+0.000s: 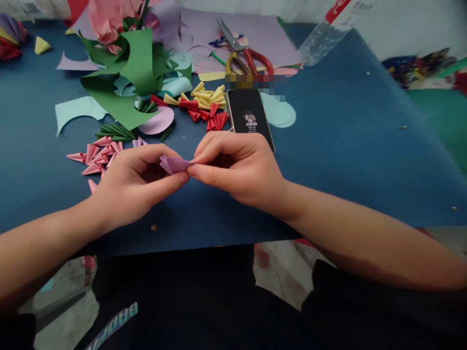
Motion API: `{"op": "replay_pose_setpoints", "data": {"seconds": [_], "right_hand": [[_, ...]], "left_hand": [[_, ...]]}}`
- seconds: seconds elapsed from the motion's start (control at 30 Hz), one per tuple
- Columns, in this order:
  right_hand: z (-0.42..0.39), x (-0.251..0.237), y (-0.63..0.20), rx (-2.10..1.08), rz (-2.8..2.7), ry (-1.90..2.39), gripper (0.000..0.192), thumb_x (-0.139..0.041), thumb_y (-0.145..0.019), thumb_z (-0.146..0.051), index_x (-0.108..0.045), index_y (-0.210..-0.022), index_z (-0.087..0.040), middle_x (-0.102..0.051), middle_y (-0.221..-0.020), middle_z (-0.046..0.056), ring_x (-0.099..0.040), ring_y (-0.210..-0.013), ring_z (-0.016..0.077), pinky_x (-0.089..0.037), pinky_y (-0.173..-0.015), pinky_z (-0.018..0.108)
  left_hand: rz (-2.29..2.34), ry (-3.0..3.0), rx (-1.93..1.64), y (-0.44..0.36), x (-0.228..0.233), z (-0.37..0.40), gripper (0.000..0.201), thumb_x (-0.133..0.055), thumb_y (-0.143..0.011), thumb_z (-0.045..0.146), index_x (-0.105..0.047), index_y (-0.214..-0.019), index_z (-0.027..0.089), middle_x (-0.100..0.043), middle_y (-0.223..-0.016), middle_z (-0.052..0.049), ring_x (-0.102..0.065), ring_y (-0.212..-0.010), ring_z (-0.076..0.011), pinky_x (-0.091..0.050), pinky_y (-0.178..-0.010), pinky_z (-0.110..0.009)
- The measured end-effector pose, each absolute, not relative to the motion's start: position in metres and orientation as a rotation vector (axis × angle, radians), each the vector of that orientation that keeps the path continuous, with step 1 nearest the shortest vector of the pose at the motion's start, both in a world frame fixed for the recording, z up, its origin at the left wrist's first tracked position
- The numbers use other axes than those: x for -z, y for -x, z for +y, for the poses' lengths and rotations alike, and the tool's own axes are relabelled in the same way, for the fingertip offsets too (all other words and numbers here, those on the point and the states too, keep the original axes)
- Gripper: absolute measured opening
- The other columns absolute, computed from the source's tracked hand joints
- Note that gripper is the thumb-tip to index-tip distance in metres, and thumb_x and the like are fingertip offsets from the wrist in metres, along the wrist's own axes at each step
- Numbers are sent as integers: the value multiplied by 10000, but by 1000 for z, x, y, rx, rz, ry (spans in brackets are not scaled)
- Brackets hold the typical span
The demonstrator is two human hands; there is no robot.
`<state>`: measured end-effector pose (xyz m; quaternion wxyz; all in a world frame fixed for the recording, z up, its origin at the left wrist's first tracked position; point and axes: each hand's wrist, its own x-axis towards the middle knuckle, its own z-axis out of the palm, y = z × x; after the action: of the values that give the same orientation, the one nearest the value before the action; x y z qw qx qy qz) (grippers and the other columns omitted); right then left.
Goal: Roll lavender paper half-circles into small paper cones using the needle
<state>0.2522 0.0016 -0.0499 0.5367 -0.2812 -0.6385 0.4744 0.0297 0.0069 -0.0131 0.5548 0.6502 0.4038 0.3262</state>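
Over the front of the blue table, my left hand (134,182) is closed on a small purple paper cone (175,165), its wider folded end toward the left palm. My right hand (237,167) pinches the cone's narrow end between thumb and forefinger. A thin white strand or stick (221,140) slants up and right from the right fingertips; which of the two it is, I cannot tell. Pink paper cones (97,158) lie just beyond my left hand, some partly hidden by it. Near the right hand, a phone (250,114) rests with its screen lit.
Green cones (115,132), red cones (217,120) and yellow cones (206,96) lie in groups behind my hands. Green paper scraps (138,63) pile up farther back. Scissors (237,46) rest on purple sheets (262,39). A clear bottle (321,41) stands tilted in view at the back right.
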Motion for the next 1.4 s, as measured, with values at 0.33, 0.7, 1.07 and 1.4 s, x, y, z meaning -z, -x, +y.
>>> {"op": "replay_pose_setpoints", "data": {"seconds": [0.33, 0.7, 1.07, 1.4], "right_hand": [[1, 51, -251, -1177, -1512, 695, 228, -1038, -836, -342, -870, -840, -188, -799, -837, 30, -689, -717, 138, -549, -620, 261], [-2, 52, -249, -1215, -1455, 688, 178, -1022, -857, -253, -914, -981, -186, -788, -918, 29, -696, -771, 113, -524, -608, 217], [-4, 52, -248, -1107, -1512, 665, 179, -991, -925, -303, -881, -945, -162, -771, -885, 28, -670, -740, 109, -510, -626, 244], [-1, 56, -247, -1077, -1504, 644, 167, -999, -914, -320, -890, -934, -194, -788, -882, 32, -700, -787, 142, -523, -651, 268]], "left_hand": [[993, -1639, -764, -28, 12, 9, 217, -996, -807, 348, -815, -797, 230, -686, -736, 1, -575, -678, -156, -456, -584, -258], [1005, -1509, -753, -27, 17, 8, 174, -1011, -809, 384, -880, -851, 277, -683, -741, -1, -552, -677, -167, -420, -588, -297], [1089, -1668, -798, -26, 15, 6, 127, -900, -855, 369, -853, -836, 253, -657, -706, -8, -528, -631, -167, -388, -538, -304], [1058, -1726, -807, -25, 15, 4, 174, -923, -884, 416, -844, -872, 262, -731, -779, -19, -609, -720, -196, -466, -616, -319]]}}
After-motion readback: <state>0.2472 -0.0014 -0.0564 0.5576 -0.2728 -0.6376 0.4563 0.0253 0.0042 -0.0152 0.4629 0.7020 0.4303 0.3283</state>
